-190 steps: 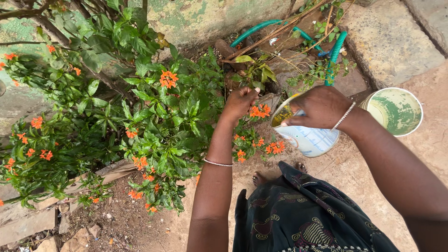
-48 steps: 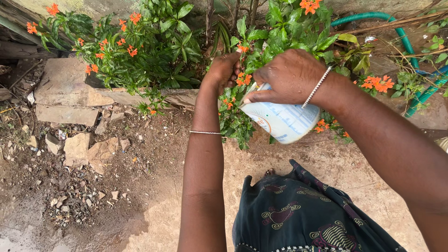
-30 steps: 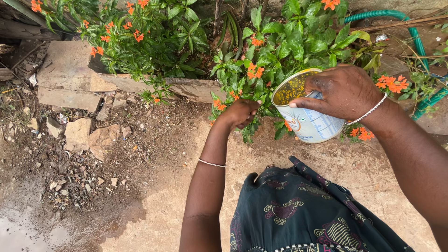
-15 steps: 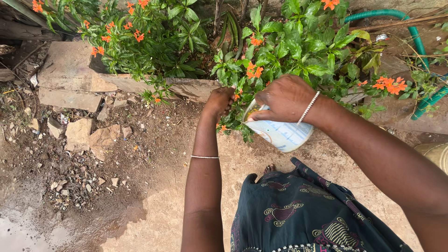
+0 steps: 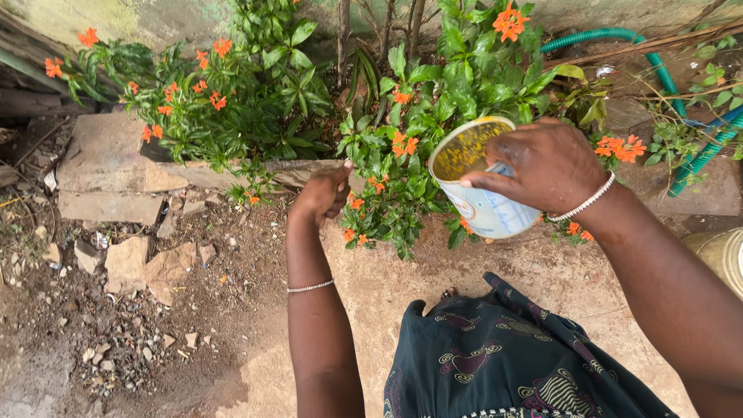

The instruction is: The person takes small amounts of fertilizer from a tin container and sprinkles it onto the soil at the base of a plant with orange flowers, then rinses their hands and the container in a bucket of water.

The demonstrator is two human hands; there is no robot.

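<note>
So on the far left there's a patch of loose stones (image 5: pixel 131 263) and dirt, with a flat stone slab (image 5: pixel 108 166) edging the bed. Above that sits the flowering shrub (image 5: pixel 255 101), green leaves with small orange blooms all over it. Moving in, the left hand (image 5: pixel 321 197) is down at the low edge of the plant, fingers curled in together right by a little orange flower (image 5: pixel 356 204); can't tell if a bloom is actually pinched in there or if it's just closing around one. Looks to me like the picking step, one flower at a time. Right of that, the right hand (image 5: pixel 546 162) has its fingers clamped over the rim of a white tin can (image 5: pixel 480 193), held tilted just beside the foliage, mouth open toward the picking hand, yellowish inside. I'd guess the next move needs the left hand brought over the can's mouth. Green hose (image 5: pixel 665 73) runs behind, far right
</note>
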